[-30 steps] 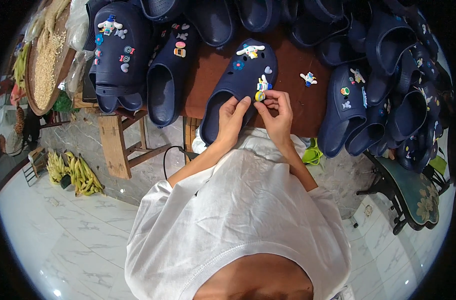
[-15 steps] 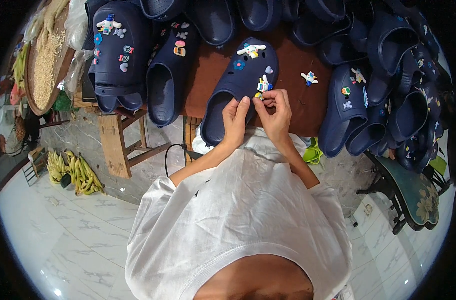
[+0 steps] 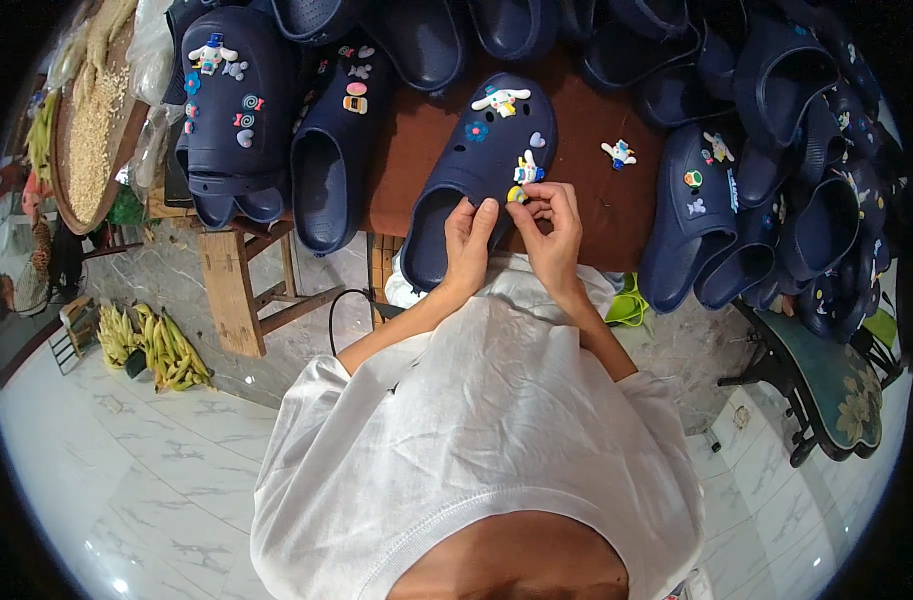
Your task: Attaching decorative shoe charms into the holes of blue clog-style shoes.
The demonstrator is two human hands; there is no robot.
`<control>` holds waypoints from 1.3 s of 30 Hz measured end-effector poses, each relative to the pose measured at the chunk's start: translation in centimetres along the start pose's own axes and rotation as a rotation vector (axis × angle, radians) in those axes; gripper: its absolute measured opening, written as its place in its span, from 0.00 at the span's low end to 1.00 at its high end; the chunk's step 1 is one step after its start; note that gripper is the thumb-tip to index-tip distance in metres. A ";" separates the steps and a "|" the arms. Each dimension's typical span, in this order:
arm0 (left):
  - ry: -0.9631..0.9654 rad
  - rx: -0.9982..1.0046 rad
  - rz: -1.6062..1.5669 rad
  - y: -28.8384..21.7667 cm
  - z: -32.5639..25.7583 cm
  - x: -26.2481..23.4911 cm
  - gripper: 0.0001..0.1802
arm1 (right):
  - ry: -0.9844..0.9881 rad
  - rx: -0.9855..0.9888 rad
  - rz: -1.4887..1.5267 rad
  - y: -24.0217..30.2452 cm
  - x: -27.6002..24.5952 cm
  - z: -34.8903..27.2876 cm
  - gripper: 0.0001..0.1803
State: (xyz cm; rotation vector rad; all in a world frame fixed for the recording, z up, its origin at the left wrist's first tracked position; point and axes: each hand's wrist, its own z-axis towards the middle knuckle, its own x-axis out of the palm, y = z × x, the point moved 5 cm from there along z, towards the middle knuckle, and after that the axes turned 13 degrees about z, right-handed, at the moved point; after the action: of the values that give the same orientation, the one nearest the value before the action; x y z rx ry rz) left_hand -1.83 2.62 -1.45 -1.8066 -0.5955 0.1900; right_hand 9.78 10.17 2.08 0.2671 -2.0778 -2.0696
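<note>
A navy clog (image 3: 468, 163) lies before me at the table's near edge, toe pointing away. On its upper sit a white long-eared charm (image 3: 500, 100), a blue flower charm (image 3: 476, 131), a pale heart charm (image 3: 537, 139) and a second white figure charm (image 3: 528, 168). My left hand (image 3: 468, 250) grips the clog at its side near the opening, thumb up. Between thumb and forefinger, my right hand (image 3: 554, 232) pinches a small yellow charm (image 3: 517, 194) at the clog's right side, just below the lower figure. Whether its stem is in a hole is hidden.
A loose white figure charm (image 3: 619, 154) lies on the brown tabletop (image 3: 605, 215) to the right. Decorated navy clogs (image 3: 690, 215) pile up at right, others (image 3: 239, 100) at left, plain ones along the back. A wooden stool (image 3: 233, 290) stands below left, near bananas (image 3: 172, 350).
The yellow charm shows slightly more between the right fingertips. Both hands stay almost in place on the clog.
</note>
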 end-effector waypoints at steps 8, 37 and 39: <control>-0.028 -0.005 -0.024 -1.8 -0.2 0.8 0.16 | 0.069 -0.072 -0.091 0.4 -0.1 0.6 0.13; 0.019 -0.071 -0.094 -1.7 0.2 0.6 0.20 | -0.194 -0.293 -0.812 -0.4 -9.4 5.6 0.21; 0.063 -0.102 -0.106 -1.8 0.6 0.1 0.22 | -0.175 -0.262 -0.801 -0.7 -9.7 6.1 0.19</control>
State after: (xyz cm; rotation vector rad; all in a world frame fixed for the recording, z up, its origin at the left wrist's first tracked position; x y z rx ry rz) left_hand -2.50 3.53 0.03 -1.8661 -0.6647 0.0314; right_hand 17.55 18.62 1.21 1.0490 -1.9367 -2.8557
